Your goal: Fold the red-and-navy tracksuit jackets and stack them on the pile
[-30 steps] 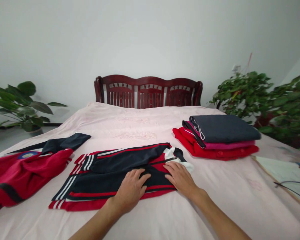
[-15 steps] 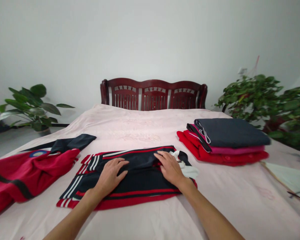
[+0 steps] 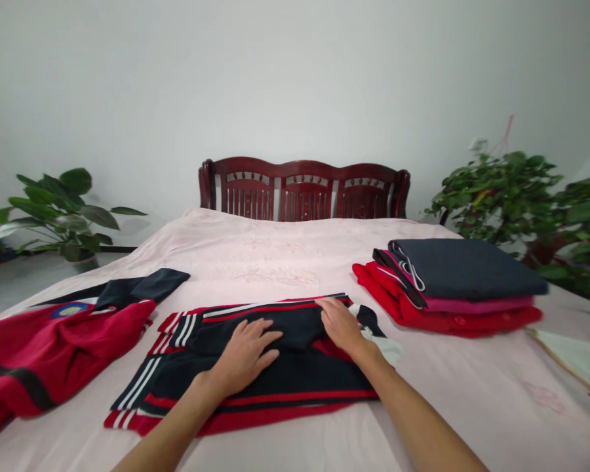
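A folded navy and red jacket (image 3: 275,380) with white stripes lies in front of me on the pink bed sheet (image 3: 275,255). My left hand (image 3: 243,354) rests flat on its middle, fingers spread. My right hand (image 3: 341,324) presses flat on the upper right part, near the white collar (image 3: 381,341). Neither hand grips the cloth.
A stack of folded clothes (image 3: 452,285), dark grey on top of pink and red, sits at the right. An unfolded red and navy garment (image 3: 54,341) lies at the left. A dark wooden headboard (image 3: 305,190) stands at the far end. Potted plants (image 3: 516,190) flank the bed.
Both hands slid from the jacket's near edge up to its middle and far edge. In the last half second the left hand shifted right. The camera turned slightly.
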Tool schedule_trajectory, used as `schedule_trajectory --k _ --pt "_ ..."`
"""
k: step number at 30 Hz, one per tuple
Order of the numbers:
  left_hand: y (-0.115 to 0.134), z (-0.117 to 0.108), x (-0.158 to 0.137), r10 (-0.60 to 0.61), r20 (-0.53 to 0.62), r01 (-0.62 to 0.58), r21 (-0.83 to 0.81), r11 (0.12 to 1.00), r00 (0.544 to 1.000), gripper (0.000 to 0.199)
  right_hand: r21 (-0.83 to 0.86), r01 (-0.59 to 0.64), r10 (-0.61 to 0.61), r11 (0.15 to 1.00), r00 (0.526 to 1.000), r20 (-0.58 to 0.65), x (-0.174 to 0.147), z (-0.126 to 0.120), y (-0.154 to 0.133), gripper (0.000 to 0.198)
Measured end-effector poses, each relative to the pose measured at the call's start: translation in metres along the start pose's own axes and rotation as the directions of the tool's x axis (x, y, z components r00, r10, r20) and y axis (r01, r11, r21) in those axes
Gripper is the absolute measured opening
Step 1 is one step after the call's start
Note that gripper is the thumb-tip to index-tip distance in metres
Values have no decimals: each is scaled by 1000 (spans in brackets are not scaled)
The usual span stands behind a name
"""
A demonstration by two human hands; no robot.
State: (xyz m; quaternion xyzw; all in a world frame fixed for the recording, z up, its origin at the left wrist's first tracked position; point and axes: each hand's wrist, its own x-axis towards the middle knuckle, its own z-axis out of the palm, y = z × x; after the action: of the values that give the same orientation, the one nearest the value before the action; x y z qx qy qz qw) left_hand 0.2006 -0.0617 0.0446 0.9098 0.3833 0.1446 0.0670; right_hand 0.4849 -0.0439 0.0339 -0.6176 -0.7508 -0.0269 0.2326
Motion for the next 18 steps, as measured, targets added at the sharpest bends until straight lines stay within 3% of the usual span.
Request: schedule_trajectory --k 5,9,13,16,18 --pt "12 27 4 86 130 -95 63 994 988 58 -233 -91 148 968 958 244 12 16 25 61" --pt "-5 23 -9 98 156 -115 100 988 983 59 -278 -124 207 952 934 290 14 18 30 60" --pt "-14 17 -21 68 138 -90 160 983 988 60 -287 -168 233 943 949 211 14 8 -8 58" --pt "-14 17 -25 63 127 -86 183 979 990 62 -185 -50 86 982 977 193 -1 8 -51 61" --pt "-17 16 -28 69 125 -93 195 976 990 63 -122 26 4 992 970 245 -18 14 -70 62"
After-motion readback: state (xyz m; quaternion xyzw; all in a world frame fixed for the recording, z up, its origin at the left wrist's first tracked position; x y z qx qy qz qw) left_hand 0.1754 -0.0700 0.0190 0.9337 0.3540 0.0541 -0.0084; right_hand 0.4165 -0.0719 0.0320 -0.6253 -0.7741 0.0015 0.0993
